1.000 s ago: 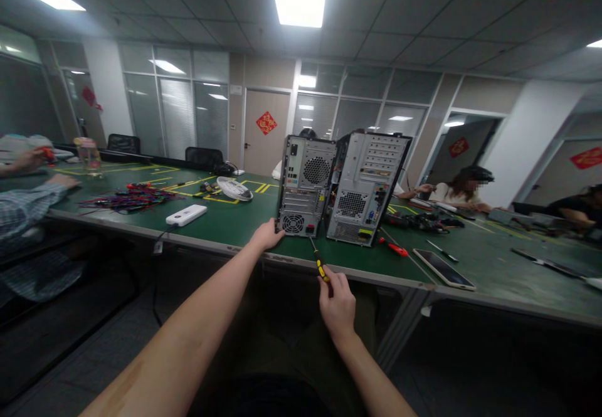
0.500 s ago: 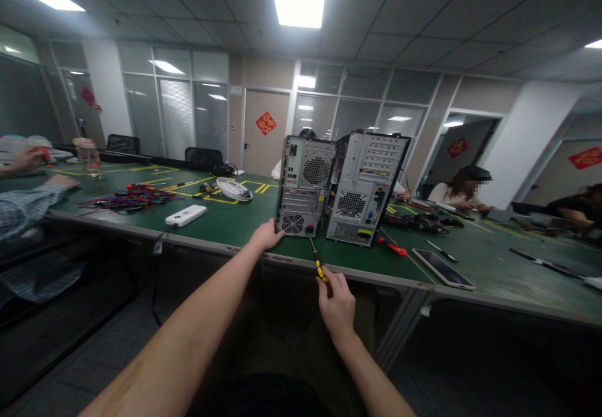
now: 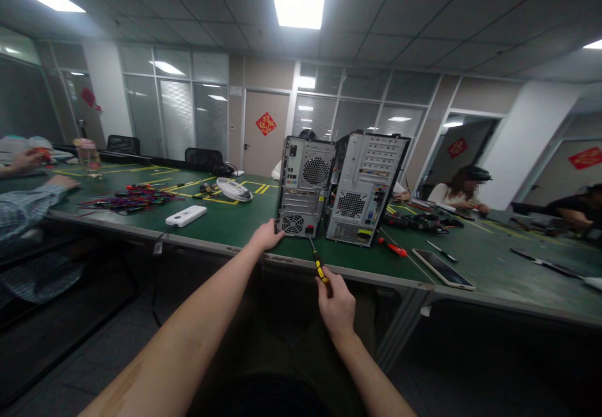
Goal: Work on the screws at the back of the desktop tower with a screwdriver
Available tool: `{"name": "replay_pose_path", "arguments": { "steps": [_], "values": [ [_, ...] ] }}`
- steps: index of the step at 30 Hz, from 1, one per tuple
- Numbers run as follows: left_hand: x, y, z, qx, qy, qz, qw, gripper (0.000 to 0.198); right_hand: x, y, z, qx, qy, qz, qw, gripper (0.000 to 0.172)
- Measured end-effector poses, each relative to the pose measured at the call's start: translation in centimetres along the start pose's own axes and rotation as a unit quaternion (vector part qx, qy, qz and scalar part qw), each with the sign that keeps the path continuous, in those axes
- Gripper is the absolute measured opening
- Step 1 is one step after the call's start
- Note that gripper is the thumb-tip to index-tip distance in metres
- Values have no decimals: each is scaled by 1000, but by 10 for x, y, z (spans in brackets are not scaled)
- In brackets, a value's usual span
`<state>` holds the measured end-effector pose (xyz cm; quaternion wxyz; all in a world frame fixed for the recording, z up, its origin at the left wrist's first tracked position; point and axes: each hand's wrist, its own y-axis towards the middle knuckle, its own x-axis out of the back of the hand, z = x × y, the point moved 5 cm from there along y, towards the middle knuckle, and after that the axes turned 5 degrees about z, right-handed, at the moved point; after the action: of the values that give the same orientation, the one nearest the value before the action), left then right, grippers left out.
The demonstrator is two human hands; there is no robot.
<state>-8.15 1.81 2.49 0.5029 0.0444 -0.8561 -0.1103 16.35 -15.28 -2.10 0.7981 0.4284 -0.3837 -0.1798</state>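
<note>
My right hand [image 3: 337,301] is closed on the yellow and black handle of a screwdriver [image 3: 320,268]. The shaft points up and its tip is at the bottom edge of the left computer case [image 3: 305,185], near the red-marked power socket. My left hand [image 3: 267,235] is at the lower left corner of that case, with its fingers partly hidden; whether they grip it I cannot tell. A second, wider computer case [image 3: 367,188] stands upright just to the right, its back panel facing me.
On the green table [image 3: 226,229] lie a white power strip [image 3: 186,216], a bundle of coloured wires [image 3: 136,197], a red-handled tool [image 3: 394,248], a phone [image 3: 443,268], a thin screwdriver [image 3: 442,251] and black cables [image 3: 418,221]. Other people sit at left and right.
</note>
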Motion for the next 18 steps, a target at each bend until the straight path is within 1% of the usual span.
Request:
{"name": "replay_pose_path", "arguments": {
  "steps": [4, 8, 12, 18],
  "values": [
    [0, 1, 1, 1, -2, 2, 1000, 54, -2, -1, -3, -8, 19, -4, 1000, 35],
    [1, 0, 0, 1, -1, 3, 1000, 54, -1, -1, 0, 7, 7, 4, 1000, 32],
    [2, -2, -2, 5, 0, 5, 1000, 55, 2, 0, 2, 7, -4, -1, 1000, 31],
    [4, -5, -4, 3, 6, 2, 1000, 55, -4, -2, -3, -6, 24, 4, 1000, 32]
  ]
}}
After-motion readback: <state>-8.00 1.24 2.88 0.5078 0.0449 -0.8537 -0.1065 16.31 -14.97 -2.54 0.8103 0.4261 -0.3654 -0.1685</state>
